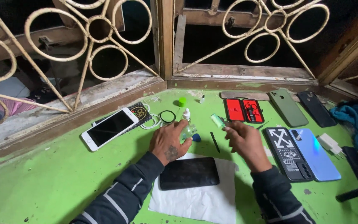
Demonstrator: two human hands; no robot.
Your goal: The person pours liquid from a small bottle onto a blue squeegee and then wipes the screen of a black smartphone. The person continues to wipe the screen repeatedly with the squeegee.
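My left hand (170, 141) is closed around a small clear dropper bottle (187, 124) with a white nozzle, standing on the green table (46, 174). My right hand (245, 141) is raised beside it, its fingertips pinching a small green cap or tube (217, 120). Just below both hands a black phone (189, 173) lies screen up on a white cloth (204, 201). A blue pick (196, 137) and a thin black tool (215, 142) lie between the hands.
A white phone (109, 128) lies at the left, near a black ring (167, 116) and a green cap (182, 101). A red tool case (243, 110) is open behind. Several phones (303, 149) lie at the right with a white charger (330, 144). Window grilles stand behind.
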